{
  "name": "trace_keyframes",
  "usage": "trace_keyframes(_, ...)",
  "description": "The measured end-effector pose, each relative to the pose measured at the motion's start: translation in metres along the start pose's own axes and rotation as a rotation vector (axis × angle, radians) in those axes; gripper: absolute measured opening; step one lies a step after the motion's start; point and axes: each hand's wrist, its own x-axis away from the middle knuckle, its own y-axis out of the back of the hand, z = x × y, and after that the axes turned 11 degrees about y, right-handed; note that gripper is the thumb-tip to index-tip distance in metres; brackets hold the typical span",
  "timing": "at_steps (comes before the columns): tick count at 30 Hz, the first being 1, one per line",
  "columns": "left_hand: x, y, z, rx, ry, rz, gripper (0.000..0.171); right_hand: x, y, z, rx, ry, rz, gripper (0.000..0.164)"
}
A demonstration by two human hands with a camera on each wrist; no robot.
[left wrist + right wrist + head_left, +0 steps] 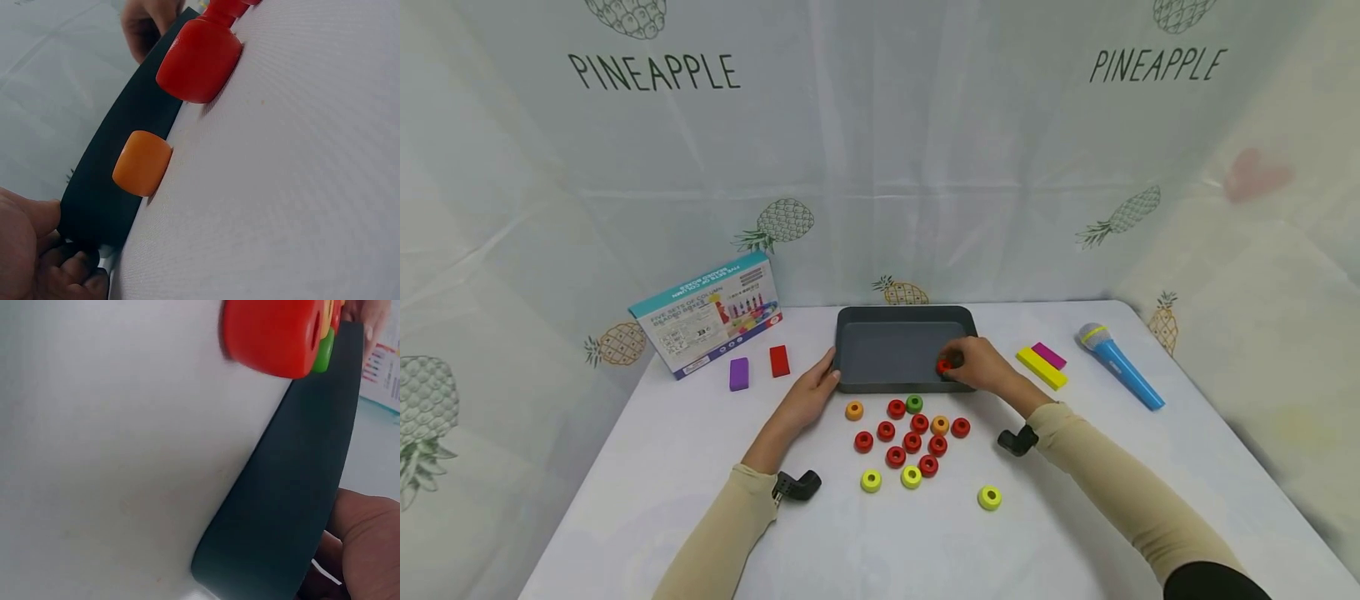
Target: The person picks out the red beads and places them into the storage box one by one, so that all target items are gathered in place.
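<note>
A dark grey rectangular tray [891,352] lies at the back of the table. My left hand [808,398] grips its front left corner, the thumb at the rim and the other fingers curled low beside the wall [94,206]. Over the tray's front right corner, my right hand [977,365] pinches a red bead [943,367] just inside the rim. In the right wrist view that bead is hidden behind the tray wall [275,494]. In front of the tray lie several loose red beads [912,442], two orange beads [854,410] and a green bead [913,403].
Three yellow-green beads [989,498] lie nearer the front. To the left are a purple block [739,374], a red block [779,361] and a propped printed box [711,315]. On the right lie a yellow bar [1042,368], a magenta bar [1048,356] and a blue microphone [1122,367].
</note>
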Motion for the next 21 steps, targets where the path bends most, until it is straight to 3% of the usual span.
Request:
trace_keyframes(10,0.001,-0.001,-0.002,-0.016,0.014,-0.010,0.061,0.009,0.002,0.005,0.017,0.026,-0.072,0.043)
trace_keyframes(21,0.000,0.001,0.000,-0.031,0.010,-0.003,0.061,0.035,0.009,0.021,-0.035,0.010,-0.100,0.036)
